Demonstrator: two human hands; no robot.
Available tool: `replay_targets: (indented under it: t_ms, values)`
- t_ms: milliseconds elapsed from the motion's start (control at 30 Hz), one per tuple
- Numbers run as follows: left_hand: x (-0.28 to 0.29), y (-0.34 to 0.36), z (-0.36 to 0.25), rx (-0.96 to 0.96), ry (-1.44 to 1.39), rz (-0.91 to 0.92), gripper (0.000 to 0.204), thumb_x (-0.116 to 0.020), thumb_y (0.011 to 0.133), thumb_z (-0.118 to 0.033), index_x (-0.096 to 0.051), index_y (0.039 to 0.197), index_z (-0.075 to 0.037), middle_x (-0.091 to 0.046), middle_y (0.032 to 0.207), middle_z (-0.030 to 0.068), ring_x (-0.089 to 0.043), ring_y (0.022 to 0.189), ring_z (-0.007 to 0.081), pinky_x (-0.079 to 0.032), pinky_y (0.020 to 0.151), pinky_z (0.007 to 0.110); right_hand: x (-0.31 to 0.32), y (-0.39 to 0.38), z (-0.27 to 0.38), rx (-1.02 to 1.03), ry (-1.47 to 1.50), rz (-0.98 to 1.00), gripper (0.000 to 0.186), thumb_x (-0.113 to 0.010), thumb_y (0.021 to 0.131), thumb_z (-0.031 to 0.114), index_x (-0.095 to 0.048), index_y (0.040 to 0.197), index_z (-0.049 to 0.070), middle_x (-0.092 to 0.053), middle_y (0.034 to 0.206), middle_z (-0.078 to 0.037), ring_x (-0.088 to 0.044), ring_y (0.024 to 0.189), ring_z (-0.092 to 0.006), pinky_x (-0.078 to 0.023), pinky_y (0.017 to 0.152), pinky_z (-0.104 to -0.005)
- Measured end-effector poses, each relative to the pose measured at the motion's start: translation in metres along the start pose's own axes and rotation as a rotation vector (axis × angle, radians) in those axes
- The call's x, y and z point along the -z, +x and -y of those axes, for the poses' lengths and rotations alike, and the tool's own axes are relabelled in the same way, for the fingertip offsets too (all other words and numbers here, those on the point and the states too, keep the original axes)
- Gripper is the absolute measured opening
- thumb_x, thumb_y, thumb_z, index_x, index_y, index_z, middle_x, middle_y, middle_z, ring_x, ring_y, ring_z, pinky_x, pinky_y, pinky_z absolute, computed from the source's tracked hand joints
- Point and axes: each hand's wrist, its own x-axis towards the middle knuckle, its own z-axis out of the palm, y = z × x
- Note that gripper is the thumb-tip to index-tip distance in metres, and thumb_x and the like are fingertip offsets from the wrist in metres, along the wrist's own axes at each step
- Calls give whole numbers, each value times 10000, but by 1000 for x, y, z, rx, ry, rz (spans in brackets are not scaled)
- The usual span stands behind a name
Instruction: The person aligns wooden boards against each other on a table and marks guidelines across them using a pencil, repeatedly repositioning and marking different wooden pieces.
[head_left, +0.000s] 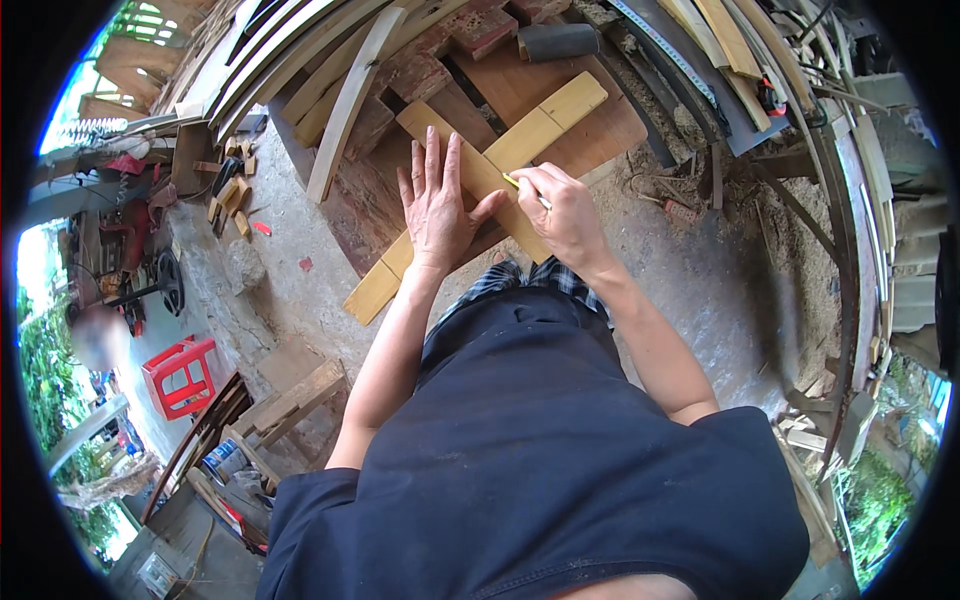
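Gray concrete floor [690, 300], worn and dusty, with wood scraps [232, 195] scattered at upper left. Red stool [170, 366] at left, below black handwheel [170, 283]. Long boards [270, 60] stacked at top left. Greenery [45, 400] outside, far left. Bright daylight [35, 275] there too.

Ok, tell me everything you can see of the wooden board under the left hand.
The wooden board is a flat, straight, yellowish-tan strip with a smooth-looking face. It slants from upper left to lower right, crossing a second yellowish board, apparently on top of it; whether they are joined can't be told. The left hand lies spread on it, covering part. The right hand holds a pencil, its tip at the board's edge near the crossing.
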Motion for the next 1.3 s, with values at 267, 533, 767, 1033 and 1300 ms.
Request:
replay_targets:
  t_ms: [267,533,767,1033,1300]
  values:
    - [-4,1,3,-30,2,-10,1045,-746,818,-646,-323,1621,-129,-226,1707,162,-224,1566,395,-171,1256,582,-18,25,-4,61,21,-69,198,-591,990,147,-710,1036,-6,-704,972,-210,-684,894,-413,-564,783,-463]
    - [-4,-1,3,-11,3,-29,1049,-754,805,-646,-333,1615,-130,-234,1705,160,-232,1563,400,-185,1244,604,6,-1,1,-23,23,3,199,-589,986,145,-712,1008,-9,-703,975,-220,-687,905,-406,-560,799,-453]
    - [-6,1,1,-14,-9,-24,1049,-745,805,-664,-340,1615,-135,-234,1706,163,-232,1564,398,-184,1245,596,-13,24,-6,60,46,-56,202,-593,986,162,-709,1001,-3,-699,949,-212,-684,881,-407,-553,785,-463]
    - [-5,0,2,6,7,-20,1048,-720,805,-696,-358,1608,-129,-227,1710,154,-216,1571,387,-172,1251,589,34,-22,12,-88,-122,136,213,-584,1009,191,-705,982,18,-678,930,-179,-669,873,-387,-538,770,-472]
    - [-5,-1,5,1,-40,-26,1026,-710,823,-695,-360,1605,-130,-223,1709,157,-195,1576,381,-153,1251,602,16,-30,23,130,-523,63,248,-621,1018,258,-659,1050,16,-601,933,-112,-634,907,-288,-548,798,-406]
